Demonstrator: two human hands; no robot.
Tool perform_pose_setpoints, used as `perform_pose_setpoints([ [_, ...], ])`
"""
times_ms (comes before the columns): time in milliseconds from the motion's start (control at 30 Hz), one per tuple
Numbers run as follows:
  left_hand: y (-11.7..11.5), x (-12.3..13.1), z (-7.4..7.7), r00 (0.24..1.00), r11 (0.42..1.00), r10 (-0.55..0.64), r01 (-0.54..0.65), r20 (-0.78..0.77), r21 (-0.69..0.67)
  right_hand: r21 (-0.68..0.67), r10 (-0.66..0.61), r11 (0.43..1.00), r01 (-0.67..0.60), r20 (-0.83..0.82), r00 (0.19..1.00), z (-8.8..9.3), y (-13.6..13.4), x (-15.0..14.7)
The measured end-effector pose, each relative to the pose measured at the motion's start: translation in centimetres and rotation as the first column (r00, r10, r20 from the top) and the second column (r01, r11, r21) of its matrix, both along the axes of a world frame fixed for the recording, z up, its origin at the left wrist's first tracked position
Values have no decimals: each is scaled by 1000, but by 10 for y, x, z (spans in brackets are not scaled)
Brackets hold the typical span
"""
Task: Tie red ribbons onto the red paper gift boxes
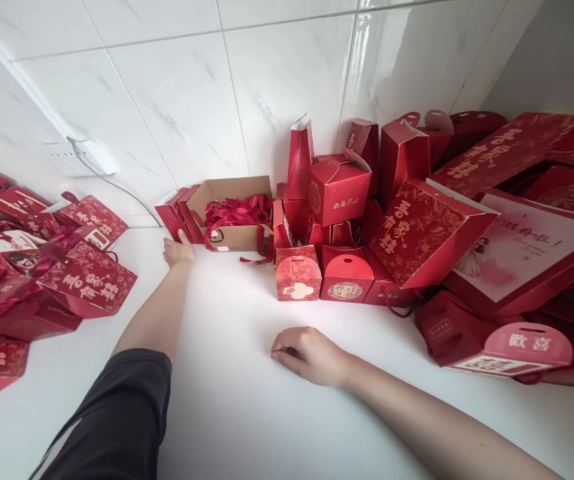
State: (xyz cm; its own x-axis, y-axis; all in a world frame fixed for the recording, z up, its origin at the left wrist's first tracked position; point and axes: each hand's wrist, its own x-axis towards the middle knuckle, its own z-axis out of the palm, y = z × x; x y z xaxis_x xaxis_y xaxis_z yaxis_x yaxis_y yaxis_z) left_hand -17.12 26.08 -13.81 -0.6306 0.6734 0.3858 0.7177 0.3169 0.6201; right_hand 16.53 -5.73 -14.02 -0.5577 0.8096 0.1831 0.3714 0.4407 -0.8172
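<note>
At the back left, my left hand (179, 251) is closed against the lower part of a red gift box (183, 215), its thumb up along the box's face. That red box stands beside an open brown cardboard box (239, 238) full of dark red ribbons (237, 212), one of which trails over the front onto the table. My right hand (309, 355) rests on the white table (227, 373), loosely curled, with nothing visible in its fingers. Nearest to it is a small red gift box (298, 273) with a rounded top flap.
On the right is a large heap of red gift boxes (431, 233), some stacked and tilted. Several ribbon-tied red gift boxes (87, 277) crowd the left side. Behind are a tiled wall (287, 73), a wall socket (79, 159) and a grey cable (111, 179).
</note>
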Motion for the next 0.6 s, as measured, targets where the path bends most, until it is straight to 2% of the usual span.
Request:
perform_pose_setpoints([
  [133, 13, 0, 3, 999, 995, -49, 47, 19, 92, -9, 25, 1000, -25, -11, 1000, 1, 6, 4],
  [367, 19, -2, 7, 981, 958, -192, 182, 26, 221, -8, 22, 1000, -23, -15, 1000, 3, 9, 7],
  [467, 21, -3, 5, 984, 965, -169, 153, 59, 211, -2, 27, 1000, -27, -15, 1000, 2, 10, 7],
  [600, 18, -6, 6, 990, 987, -69, 49, 126, 154, -4, 31, 1000, -31, -12, 999, 1, 10, 8],
])
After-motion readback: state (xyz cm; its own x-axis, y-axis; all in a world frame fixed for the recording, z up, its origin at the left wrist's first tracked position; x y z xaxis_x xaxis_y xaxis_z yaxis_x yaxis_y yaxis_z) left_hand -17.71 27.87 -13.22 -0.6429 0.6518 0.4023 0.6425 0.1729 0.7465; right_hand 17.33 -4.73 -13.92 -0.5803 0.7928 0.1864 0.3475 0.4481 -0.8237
